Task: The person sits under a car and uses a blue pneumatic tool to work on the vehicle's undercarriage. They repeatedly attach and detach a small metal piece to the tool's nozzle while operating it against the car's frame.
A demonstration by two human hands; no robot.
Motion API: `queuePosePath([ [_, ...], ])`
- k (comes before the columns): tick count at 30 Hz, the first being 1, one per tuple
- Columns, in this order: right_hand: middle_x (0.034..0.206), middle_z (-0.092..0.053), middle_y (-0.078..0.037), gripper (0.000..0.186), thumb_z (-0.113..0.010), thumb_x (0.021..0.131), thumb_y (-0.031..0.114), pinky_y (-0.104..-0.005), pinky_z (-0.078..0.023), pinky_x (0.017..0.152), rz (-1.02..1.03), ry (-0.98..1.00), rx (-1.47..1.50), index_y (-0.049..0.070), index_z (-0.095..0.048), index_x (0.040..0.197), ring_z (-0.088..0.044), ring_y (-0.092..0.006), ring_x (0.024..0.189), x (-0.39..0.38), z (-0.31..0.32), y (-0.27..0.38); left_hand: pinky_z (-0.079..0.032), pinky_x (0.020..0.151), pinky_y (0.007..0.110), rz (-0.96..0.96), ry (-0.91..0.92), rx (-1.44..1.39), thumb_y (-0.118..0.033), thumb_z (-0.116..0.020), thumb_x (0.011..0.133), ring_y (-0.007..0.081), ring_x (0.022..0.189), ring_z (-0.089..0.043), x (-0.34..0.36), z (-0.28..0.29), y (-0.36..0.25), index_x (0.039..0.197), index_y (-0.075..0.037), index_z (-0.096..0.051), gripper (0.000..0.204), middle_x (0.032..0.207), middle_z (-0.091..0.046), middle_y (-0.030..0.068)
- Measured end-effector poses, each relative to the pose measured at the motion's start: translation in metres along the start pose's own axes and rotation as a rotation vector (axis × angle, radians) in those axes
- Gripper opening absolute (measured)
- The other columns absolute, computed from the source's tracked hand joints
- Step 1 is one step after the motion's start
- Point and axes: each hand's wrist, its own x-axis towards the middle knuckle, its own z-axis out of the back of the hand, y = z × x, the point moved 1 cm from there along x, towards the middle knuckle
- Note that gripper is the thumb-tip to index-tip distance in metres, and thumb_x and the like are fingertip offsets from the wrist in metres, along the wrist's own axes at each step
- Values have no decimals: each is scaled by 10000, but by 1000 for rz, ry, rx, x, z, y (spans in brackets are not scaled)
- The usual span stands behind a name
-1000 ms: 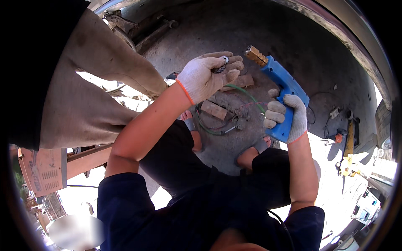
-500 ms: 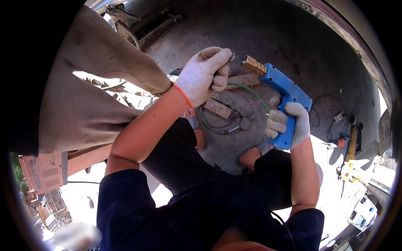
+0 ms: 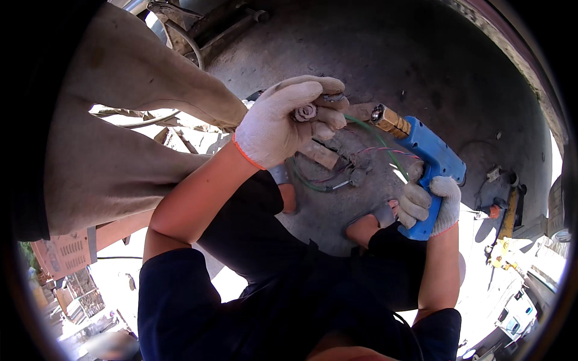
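A person in cotton work gloves with orange-red cuffs sits or crouches over a dark floor (image 3: 289, 63), both hands full. The left hand (image 3: 268, 127), raised in front of me, is curled around a small coiled metal ring (image 3: 306, 112), which shows between the bent fingers; a second bit of metal (image 3: 333, 97) sits nearer the fingertips, too small to make out. The right hand (image 3: 445, 191) is wrapped firmly around the handle of a blue gun-shaped tool (image 3: 436, 149), held up to the right of the left hand and apart from it. The tool's brass-coloured tip (image 3: 392, 122) points up and left, toward the left hand, without touching it. Below, a green cable (image 3: 356, 121) runs across the floor near a brown block (image 3: 319, 154). At left stands another person in brown trousers (image 3: 138, 84), near an orange-brown metal box (image 3: 66, 249); a yellow tool (image 3: 500, 253) lies in the light at far right.
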Motion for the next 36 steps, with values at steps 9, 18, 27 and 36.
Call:
queuePosePath([
  [9, 682, -547, -96, 362, -636, 845, 166, -443, -486, 521, -10, 46, 21, 41, -607, 1184, -519, -229, 492, -5, 3, -4, -599, 628, 250, 50, -120, 382, -54, -635, 971, 168, 730, -713, -4, -15, 2, 1209, 55, -597, 264, 941, -711, 149],
  [18, 677, -559, -115, 389, -652, 836, 171, -428, -509, 551, 13, 6, -60, 21, -585, 1188, -567, -243, 533, -8, 6, -9, -408, 509, 204, -83, -187, 617, -51, -684, 934, 66, 580, -560, -17, -35, 8, 1079, 50, -686, 176, 729, -640, 56],
  [27, 670, -561, -94, 421, -669, 854, 191, -414, -529, 579, 183, -29, -333, 30, -552, 1225, -596, -227, 575, -8, 2, -25, -403, 536, 215, -130, -143, 625, -74, -663, 950, 58, 580, -527, -24, -33, 12, 1070, 56, -704, 182, 715, -606, 32],
  [36, 662, -559, -109, 418, -639, 869, 175, -417, -528, 577, 137, 11, -210, 0, -536, 1234, -606, -243, 574, -11, 6, -32, -484, 508, 264, 23, -186, 318, -218, -531, 1048, 139, 589, -620, -27, -33, 18, 1100, 31, -575, 258, 839, -667, 116],
])
